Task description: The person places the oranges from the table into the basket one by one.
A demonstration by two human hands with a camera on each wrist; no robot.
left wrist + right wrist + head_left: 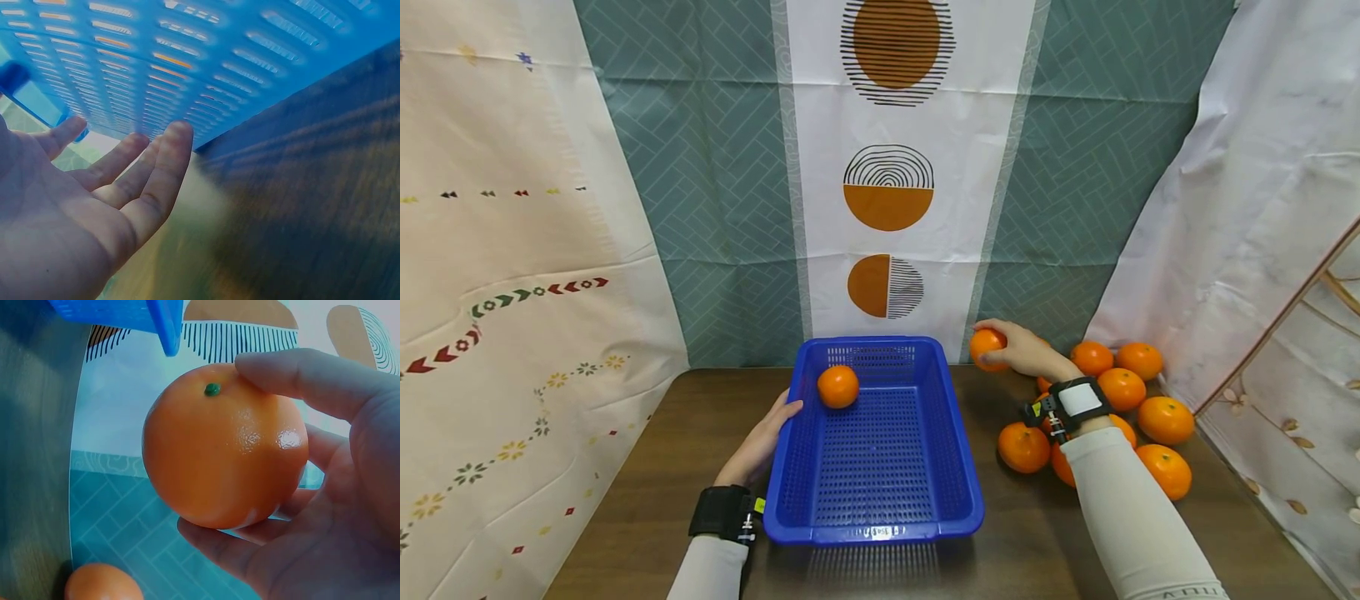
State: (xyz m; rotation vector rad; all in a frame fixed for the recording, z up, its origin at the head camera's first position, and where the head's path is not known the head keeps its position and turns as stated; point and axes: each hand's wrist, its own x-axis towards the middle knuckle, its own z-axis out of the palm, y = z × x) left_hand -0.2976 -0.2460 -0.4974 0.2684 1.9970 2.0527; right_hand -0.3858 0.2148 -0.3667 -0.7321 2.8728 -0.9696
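Observation:
My right hand (1028,350) grips an orange (219,450) with a small green stem end, thumb and fingers spread round it. It is to the right of the far end of a blue plastic basket (880,467). One orange (838,387) sits inside the basket, near its far left corner. At the basket's left side is my left hand (767,437), fingertips at the rim in the head view. The left wrist view shows its fingers (169,165) loosely extended against the slotted wall (206,69).
Several more oranges (1165,419) are grouped on the brown wooden table (632,500) at the right, partly hidden under my right forearm. A patterned cloth (887,250) hangs behind the table's far edge. White cloth (1262,333) borders the right side.

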